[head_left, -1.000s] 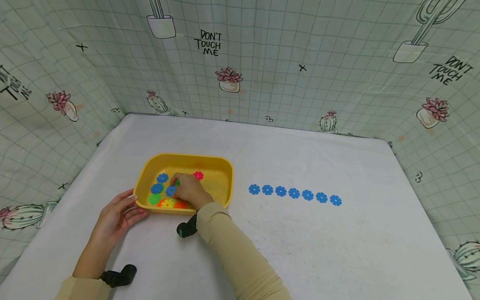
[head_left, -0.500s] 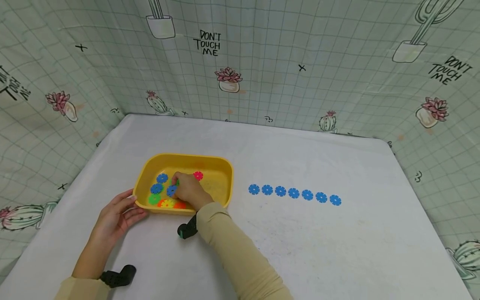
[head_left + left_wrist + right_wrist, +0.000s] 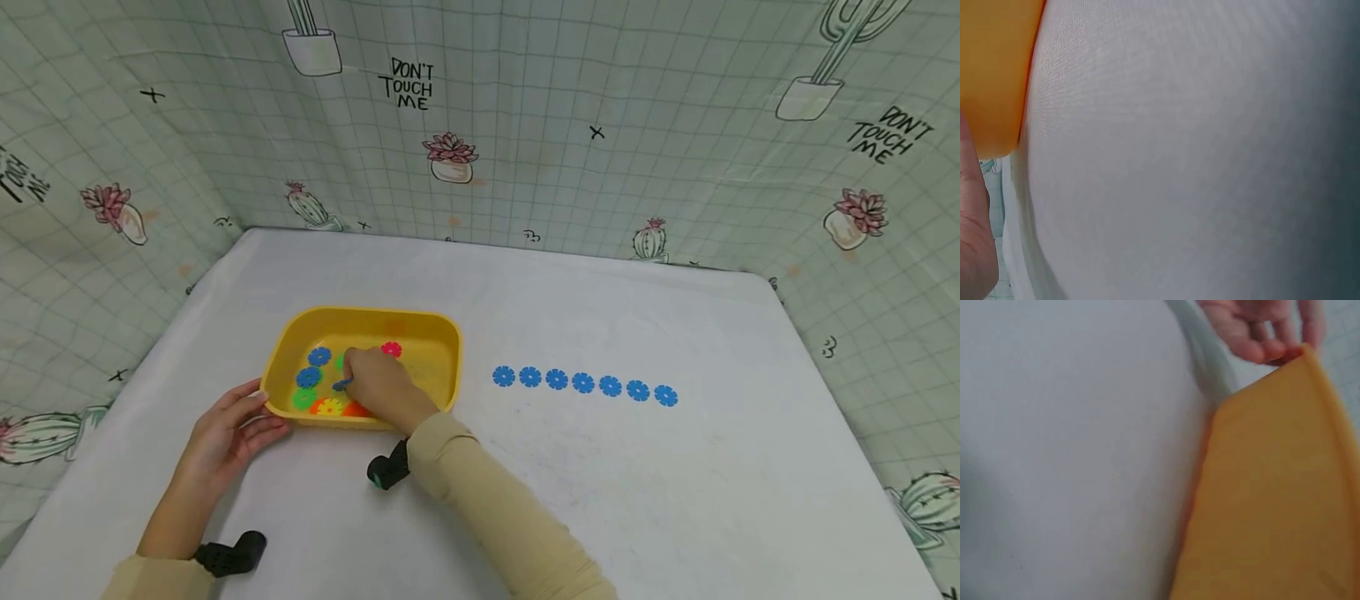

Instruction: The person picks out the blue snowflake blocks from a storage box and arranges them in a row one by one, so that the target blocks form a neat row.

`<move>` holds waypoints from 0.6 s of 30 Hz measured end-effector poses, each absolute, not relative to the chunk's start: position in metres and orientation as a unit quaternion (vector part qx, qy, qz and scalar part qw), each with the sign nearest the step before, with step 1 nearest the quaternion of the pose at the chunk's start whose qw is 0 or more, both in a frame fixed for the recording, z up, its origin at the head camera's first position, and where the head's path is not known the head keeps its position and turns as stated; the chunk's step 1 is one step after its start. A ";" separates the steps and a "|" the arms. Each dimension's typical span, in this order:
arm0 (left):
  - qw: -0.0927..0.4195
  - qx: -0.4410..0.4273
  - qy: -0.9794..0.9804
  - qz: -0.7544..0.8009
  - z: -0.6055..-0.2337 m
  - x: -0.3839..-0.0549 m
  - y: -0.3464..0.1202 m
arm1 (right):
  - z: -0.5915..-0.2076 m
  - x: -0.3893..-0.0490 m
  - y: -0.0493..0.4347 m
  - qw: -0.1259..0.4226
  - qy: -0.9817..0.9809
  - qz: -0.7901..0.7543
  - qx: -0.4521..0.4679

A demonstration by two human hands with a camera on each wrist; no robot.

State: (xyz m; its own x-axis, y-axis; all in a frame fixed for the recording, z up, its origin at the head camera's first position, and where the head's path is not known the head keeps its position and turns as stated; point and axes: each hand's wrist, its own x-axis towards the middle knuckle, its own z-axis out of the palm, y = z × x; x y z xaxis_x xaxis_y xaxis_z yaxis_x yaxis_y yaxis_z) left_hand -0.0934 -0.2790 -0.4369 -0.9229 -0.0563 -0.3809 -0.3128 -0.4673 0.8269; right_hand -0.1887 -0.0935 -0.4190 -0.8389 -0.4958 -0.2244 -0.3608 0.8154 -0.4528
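A yellow tray [image 3: 427, 323] stands on the white table, with notched plastic discs inside. My left hand [image 3: 225, 437] holds its near left corner, fingers around the outside of the rim; those fingers also show at the corner in the right wrist view. Inside the tray, my right hand [image 3: 381, 383] pinches a blue notched disc [image 3: 341, 385], seen nearly edge-on, its far part hidden by the fingers. Left of this hand lie two more blue discs [image 3: 319, 357], a green disc [image 3: 303, 399] and a yellow disc [image 3: 330, 406]. A pink disc [image 3: 391, 349] lies beyond the knuckles.
Right of the tray, several blue discs [image 3: 557, 379] lie in one evenly spaced row on the white table [image 3: 585, 483]. A patterned curtain [image 3: 540, 150] hangs round the back and sides. Orange discs [image 3: 356, 409] sit partly under my right hand.
My right hand has shifted slightly right and turned; the blue disc at its fingers has tipped from face-up to nearly edge-on. The left hand stays at the tray's corner.
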 end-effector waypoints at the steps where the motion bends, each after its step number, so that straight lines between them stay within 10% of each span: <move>1: 0.076 -0.179 0.509 0.838 -0.437 -0.093 -0.279 | -0.416 -0.188 -0.090 0.162 0.935 -0.217 -0.228; 18: 0.078 -0.177 0.509 0.839 -0.436 -0.094 -0.278 | -0.388 -0.160 -0.003 0.075 0.856 -0.479 -0.179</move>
State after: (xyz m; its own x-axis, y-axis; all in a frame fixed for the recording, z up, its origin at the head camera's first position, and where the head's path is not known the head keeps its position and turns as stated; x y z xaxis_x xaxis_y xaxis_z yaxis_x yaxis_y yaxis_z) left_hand -0.0940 -0.2781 -0.4364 -0.9251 -0.0496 -0.3764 -0.3110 -0.4697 0.8262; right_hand -0.1604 -0.0027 -0.3885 -0.9245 -0.3789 0.0432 -0.2352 0.4775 -0.8466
